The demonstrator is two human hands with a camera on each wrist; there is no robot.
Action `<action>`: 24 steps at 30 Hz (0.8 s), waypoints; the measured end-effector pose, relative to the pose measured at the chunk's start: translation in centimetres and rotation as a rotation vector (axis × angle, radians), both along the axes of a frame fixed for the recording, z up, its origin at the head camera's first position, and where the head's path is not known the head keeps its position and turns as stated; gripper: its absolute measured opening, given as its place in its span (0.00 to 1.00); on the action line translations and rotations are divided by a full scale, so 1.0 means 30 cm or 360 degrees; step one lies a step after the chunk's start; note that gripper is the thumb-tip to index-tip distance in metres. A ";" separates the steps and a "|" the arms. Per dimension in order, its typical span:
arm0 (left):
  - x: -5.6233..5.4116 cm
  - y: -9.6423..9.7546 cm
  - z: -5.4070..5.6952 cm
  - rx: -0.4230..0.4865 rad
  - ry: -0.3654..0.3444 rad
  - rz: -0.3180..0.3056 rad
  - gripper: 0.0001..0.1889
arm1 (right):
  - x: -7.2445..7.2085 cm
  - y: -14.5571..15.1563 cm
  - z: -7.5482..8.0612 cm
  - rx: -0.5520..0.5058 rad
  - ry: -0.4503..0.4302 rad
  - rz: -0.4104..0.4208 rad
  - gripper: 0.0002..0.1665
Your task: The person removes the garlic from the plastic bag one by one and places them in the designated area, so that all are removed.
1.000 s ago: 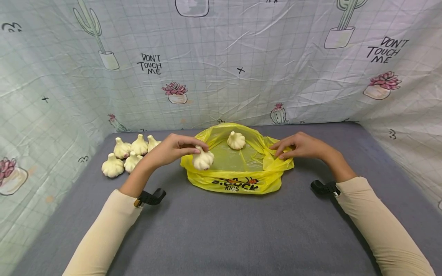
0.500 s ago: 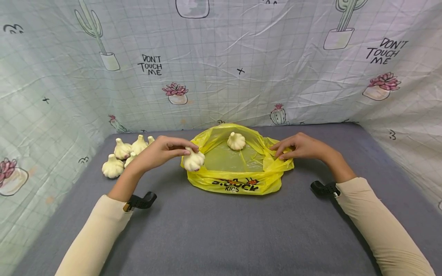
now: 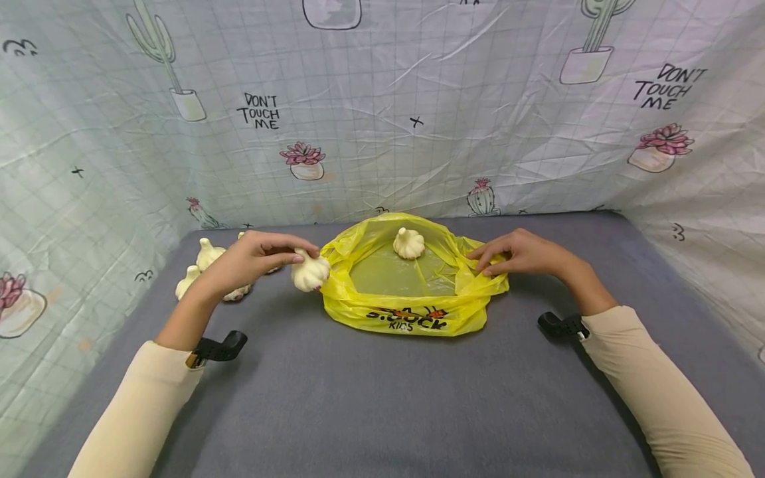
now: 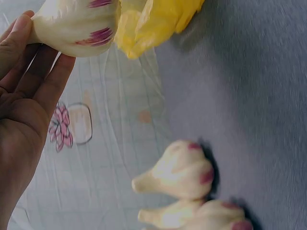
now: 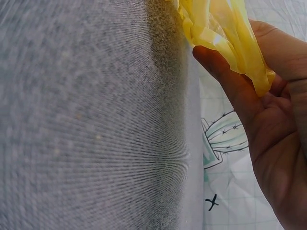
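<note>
My left hand [image 3: 257,259] pinches a garlic bulb [image 3: 311,271] by its stem, just left of the yellow plastic bag [image 3: 406,315]. In the left wrist view the purple-streaked garlic bulb [image 4: 79,26] hangs from thumb and fingers. The bag lies with its mouth spread, and a single garlic bulb [image 3: 409,243] sits inside near the back. At the bag's right rim, my right hand [image 3: 520,252] holds the plastic between thumb and fingers, as the right wrist view of the yellow plastic [image 5: 225,38] confirms. Several more garlic bulbs [image 3: 209,253] stand at the left, partly hidden behind my left hand and forearm.
A grey cloth [image 3: 382,398] covers the table. Behind and at both sides hangs a pale curtain [image 3: 382,119] printed with cacti and lettering. In the left wrist view, loose garlic bulbs [image 4: 180,170] stand close below the hand.
My left hand has moved left with the garlic bulb, from over the bag's left rim to beside it, covering more of the bulbs at the left. The right hand and bag stay put.
</note>
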State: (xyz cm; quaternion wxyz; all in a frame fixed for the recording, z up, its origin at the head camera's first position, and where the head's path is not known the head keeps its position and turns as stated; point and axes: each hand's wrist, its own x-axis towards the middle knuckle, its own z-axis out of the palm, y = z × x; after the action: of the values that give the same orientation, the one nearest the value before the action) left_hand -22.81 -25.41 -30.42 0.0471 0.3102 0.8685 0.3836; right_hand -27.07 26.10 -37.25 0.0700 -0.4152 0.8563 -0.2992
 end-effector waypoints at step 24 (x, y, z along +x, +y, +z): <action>-0.051 -0.165 0.018 -0.0061 -0.0081 0.0132 0.12 | -0.004 0.002 0.008 0.0007 -0.0004 0.0018 0.09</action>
State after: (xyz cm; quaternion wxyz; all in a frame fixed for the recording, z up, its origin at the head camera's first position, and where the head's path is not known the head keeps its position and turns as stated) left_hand -24.33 -30.35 -29.87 0.0591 0.2631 0.8864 0.3764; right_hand -27.18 26.14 -37.00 0.0737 -0.4194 0.8545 -0.2974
